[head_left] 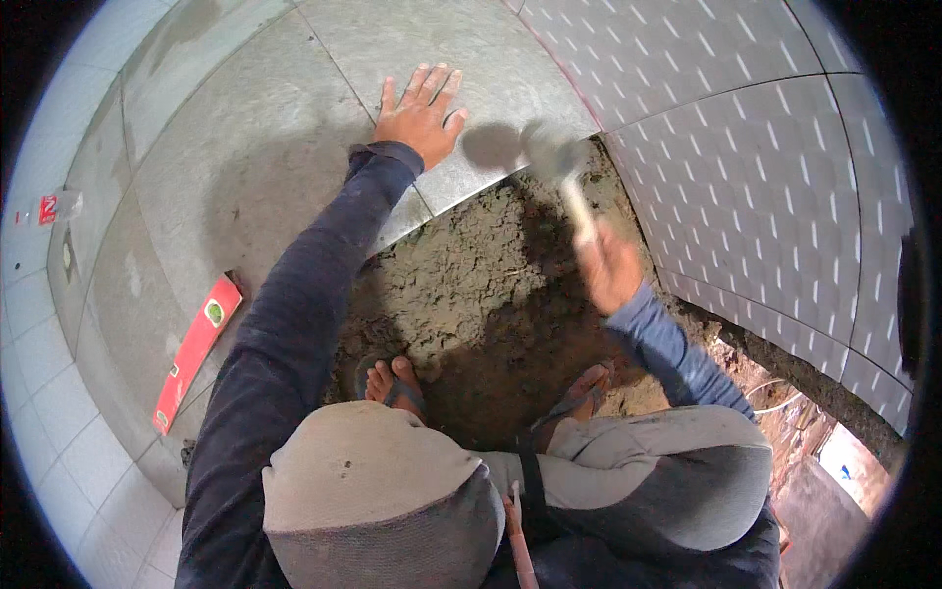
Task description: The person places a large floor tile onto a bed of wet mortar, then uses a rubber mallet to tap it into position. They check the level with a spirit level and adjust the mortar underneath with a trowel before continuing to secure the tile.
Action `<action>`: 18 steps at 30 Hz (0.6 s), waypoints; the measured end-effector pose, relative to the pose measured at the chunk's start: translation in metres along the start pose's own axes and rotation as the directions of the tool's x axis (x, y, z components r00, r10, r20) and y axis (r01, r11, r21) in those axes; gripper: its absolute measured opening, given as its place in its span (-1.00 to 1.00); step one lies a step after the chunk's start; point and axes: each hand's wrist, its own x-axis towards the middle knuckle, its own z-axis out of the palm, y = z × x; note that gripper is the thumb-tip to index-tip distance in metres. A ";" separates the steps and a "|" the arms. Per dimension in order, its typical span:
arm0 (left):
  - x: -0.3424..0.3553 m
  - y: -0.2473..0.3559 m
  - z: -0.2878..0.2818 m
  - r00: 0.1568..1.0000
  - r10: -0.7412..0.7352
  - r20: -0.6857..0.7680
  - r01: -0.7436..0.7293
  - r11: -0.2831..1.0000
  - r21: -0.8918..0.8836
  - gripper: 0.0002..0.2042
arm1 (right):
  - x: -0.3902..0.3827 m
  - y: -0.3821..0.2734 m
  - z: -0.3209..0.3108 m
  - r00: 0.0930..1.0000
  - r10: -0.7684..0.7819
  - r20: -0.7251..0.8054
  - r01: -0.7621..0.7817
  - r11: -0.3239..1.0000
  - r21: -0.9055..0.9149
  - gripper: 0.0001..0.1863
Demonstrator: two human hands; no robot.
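- Mallet [576, 203] with a pale handle: blurring at the head near the floor tile's right corner, touching or hovering (cannot tell which).
- Right hand [610, 267]: wrapping round the handle's lower end, holding it in a narrow grip.
- Left hand [417, 123]: spreading flat on the tile, pressing palm-down and gripping nothing.
- Floor tile [505, 79], grey: lying beside the patterned wall tiles [736, 187], bordering rough mortar [461, 270] along the near edge.
- Handling of the tile, by judgement: probably weighing heavy, staying stiff, risking chips at edges and corners; calling for two palms under opposite sides.
- Handling of the mallet, likewise: likely weighing most at the head; calling for a firm hold low on the handle.
- Red spirit level [199, 348]: lying left of the left forearm, well apart from both hands.
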 end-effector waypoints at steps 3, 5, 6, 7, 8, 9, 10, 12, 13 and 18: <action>-0.003 0.004 -0.001 1.000 -0.016 0.003 0.016 1.000 -0.001 -0.41 | 0.045 -0.011 -0.014 0.999 0.045 -0.011 -0.043 0.991 0.128 -0.59; 0.002 0.007 0.000 0.999 -0.003 -0.045 0.002 1.000 -0.016 -0.41 | 0.067 0.018 -0.003 0.976 0.185 0.117 -0.189 0.981 0.030 -0.58; 0.000 0.006 0.002 0.997 -0.001 -0.074 -0.001 1.000 -0.022 -0.42 | 0.075 0.023 0.003 0.951 0.251 0.181 -0.251 0.968 -0.021 -0.58; 0.000 0.005 0.004 0.995 0.002 -0.104 -0.005 1.000 -0.028 -0.42 | 0.078 0.028 0.003 0.993 0.087 0.081 -0.085 0.996 -0.028 -0.55; 0.001 0.002 0.005 0.997 -0.003 -0.083 0.003 1.000 -0.008 -0.42 | 0.079 0.032 0.005 0.998 0.053 0.032 -0.053 0.999 0.011 -0.54; 0.002 0.004 0.004 0.998 -0.004 -0.060 0.004 1.000 0.002 -0.42 | 0.076 0.026 0.004 0.999 0.030 -0.019 -0.029 0.999 0.042 -0.54; 0.003 0.006 0.003 0.999 -0.003 -0.038 0.004 1.000 0.012 -0.41 | 0.074 0.023 0.004 0.997 0.008 -0.072 -0.003 0.997 0.071 -0.53; 0.002 0.006 0.003 1.000 -0.002 -0.027 0.002 1.000 0.004 -0.42 | 0.079 0.028 0.014 0.996 -0.073 -0.057 0.062 0.982 -0.177 -0.56; 0.002 0.005 0.003 1.000 -0.003 -0.024 0.003 1.000 0.004 -0.42 | 0.084 0.024 0.010 1.000 -0.024 -0.015 0.020 0.982 -0.190 -0.56; 0.002 0.003 -0.002 1.000 0.013 -0.015 -0.013 1.000 0.005 -0.42 | 0.076 0.030 0.016 0.998 -0.035 -0.045 0.033 0.999 -0.033 -0.55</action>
